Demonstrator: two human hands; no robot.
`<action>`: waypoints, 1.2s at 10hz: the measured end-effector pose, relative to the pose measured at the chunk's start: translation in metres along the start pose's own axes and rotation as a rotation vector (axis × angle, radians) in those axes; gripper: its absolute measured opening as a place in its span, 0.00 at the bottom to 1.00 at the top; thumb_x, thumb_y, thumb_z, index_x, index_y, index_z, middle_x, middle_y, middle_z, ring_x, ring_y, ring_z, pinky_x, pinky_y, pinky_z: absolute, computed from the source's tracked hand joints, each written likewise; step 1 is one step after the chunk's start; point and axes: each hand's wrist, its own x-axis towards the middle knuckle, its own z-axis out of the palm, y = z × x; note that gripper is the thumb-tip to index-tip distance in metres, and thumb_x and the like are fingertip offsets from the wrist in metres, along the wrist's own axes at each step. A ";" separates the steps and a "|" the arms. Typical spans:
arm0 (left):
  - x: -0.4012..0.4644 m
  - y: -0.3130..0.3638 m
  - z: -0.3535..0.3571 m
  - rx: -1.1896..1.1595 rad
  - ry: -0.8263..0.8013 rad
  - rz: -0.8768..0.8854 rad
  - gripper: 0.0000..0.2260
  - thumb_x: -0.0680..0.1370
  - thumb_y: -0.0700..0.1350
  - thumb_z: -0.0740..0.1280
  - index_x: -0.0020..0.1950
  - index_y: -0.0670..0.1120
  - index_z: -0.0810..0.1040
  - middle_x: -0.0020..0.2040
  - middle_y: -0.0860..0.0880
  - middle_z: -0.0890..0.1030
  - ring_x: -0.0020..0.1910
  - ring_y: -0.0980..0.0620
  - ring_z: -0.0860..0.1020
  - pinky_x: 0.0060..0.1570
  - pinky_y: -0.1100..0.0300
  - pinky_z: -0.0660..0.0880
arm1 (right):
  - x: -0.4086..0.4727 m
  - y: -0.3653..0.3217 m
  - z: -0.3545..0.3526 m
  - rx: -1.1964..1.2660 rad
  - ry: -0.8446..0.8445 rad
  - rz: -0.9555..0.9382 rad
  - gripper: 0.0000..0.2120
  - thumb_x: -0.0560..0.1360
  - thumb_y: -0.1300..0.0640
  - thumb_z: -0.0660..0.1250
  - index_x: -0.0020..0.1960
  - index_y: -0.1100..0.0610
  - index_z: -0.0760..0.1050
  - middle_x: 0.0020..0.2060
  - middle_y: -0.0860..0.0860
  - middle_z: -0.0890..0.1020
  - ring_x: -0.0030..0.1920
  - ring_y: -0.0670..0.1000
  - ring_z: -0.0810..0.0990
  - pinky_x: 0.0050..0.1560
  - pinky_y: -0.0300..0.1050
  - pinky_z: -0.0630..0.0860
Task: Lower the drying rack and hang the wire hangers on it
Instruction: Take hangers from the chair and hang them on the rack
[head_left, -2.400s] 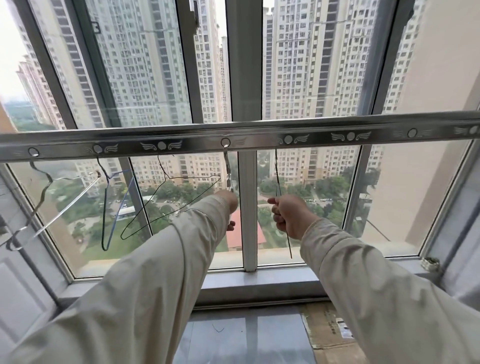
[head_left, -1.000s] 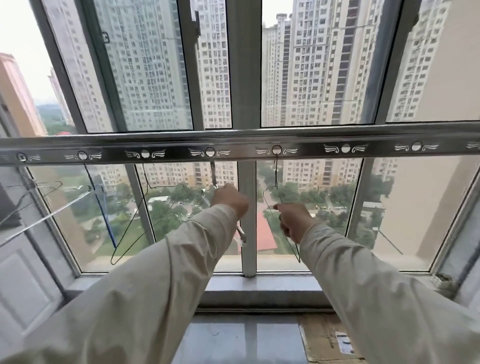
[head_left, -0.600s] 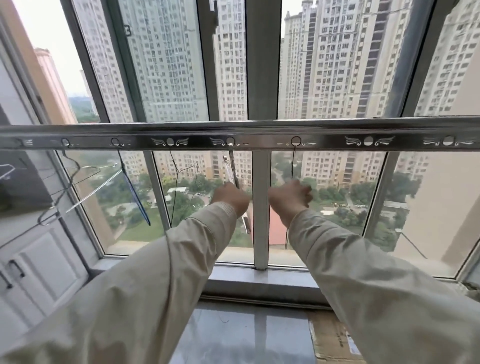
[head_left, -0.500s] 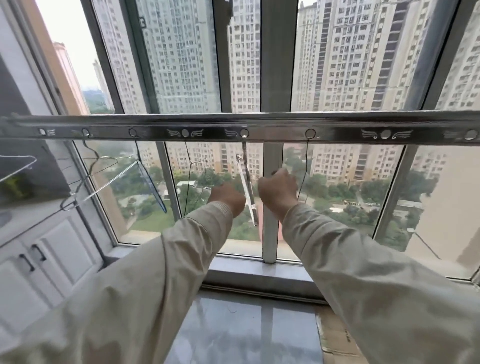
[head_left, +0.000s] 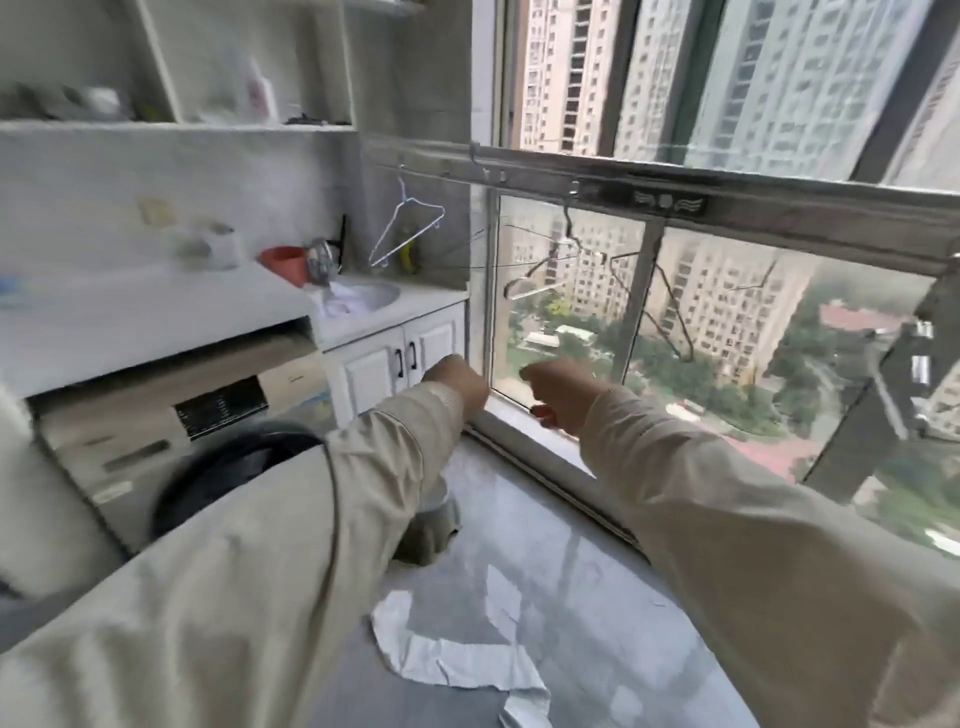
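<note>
Drying rack (head_left: 779, 218) sits low, a metal bar running along the window from upper left to right edge, long axis roughly level, sloping down to the right in this view. Wire hangers already on it: a pale one (head_left: 408, 228) near the left end in front of the wall, a thicker chrome one (head_left: 545, 270) further right, dark thin ones (head_left: 670, 306) beyond that against the glass. Frame blurred; exact count not clear.

Both hands are well below the bar and apart from every hanger. Left hand (head_left: 457, 382) is in front of the cabinet doors (head_left: 405, 358), back of hand to camera, fingers curled under; looks loosely closed, nothing visible in it. Right hand (head_left: 558, 397) is by the window sill (head_left: 524, 421), fingers bent down; no hanger seen in it, though a thin wire would be hard to pick out here.

Key relation: the rack lies up and ahead of both hands, the hung hangers above and between them. Right hand is nearer the dark hangers; left is nearer the pale one. Both arms extended forward, sleeves to the wrist.

Judgement: hanging appears mostly done; any further hanger would need a reach upward to a free hole on the bar.
</note>
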 end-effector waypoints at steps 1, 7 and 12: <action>-0.001 -0.100 -0.067 -0.023 0.052 -0.081 0.16 0.80 0.41 0.58 0.64 0.35 0.75 0.63 0.38 0.77 0.63 0.41 0.75 0.58 0.56 0.72 | -0.006 -0.036 0.115 -0.001 -0.182 -0.032 0.11 0.79 0.57 0.60 0.39 0.51 0.64 0.40 0.50 0.69 0.37 0.49 0.70 0.41 0.44 0.74; -0.066 -0.636 -0.267 -0.221 0.420 -0.911 0.15 0.78 0.40 0.62 0.62 0.36 0.77 0.61 0.38 0.79 0.61 0.40 0.78 0.54 0.56 0.74 | -0.052 -0.093 0.700 -0.419 -0.875 -0.050 0.09 0.77 0.56 0.63 0.38 0.52 0.67 0.39 0.53 0.74 0.39 0.55 0.76 0.40 0.46 0.76; 0.015 -0.982 -0.091 -0.311 0.015 -1.217 0.12 0.73 0.43 0.63 0.52 0.38 0.78 0.53 0.37 0.82 0.52 0.39 0.81 0.44 0.58 0.73 | 0.053 0.093 1.015 -0.887 -1.094 0.159 0.04 0.79 0.63 0.61 0.46 0.58 0.72 0.43 0.59 0.78 0.39 0.54 0.80 0.41 0.48 0.79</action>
